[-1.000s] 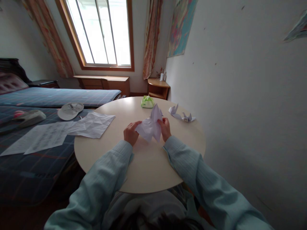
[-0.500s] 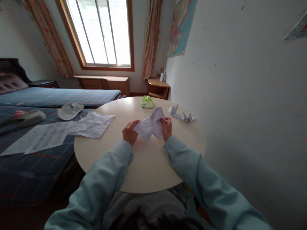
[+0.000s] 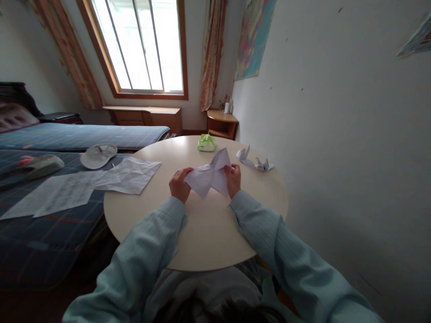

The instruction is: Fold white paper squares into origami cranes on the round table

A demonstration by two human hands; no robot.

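Observation:
A creased sheet of white paper (image 3: 209, 176), partly folded with pointed corners, is held over the round table (image 3: 212, 233). My left hand (image 3: 181, 185) pinches its left corner between thumb and fingers. At the opposite side, my right hand (image 3: 233, 179) grips the paper's right edge, the thumb lying on top. Two folded paper figures (image 3: 245, 156) stand beyond my right hand, near the table's right edge.
A green tissue pack (image 3: 206, 143) sits at the table's far side. Creased paper (image 3: 134, 172) overhangs the left edge, by printed sheets (image 3: 63, 190) on the bed. A cap (image 3: 98, 156) lies there too. The wall (image 3: 336, 148) is close on the right.
My left hand has moved slightly left, drawing the paper's left corner outward, so the paper looks more spread. My right hand has barely moved.

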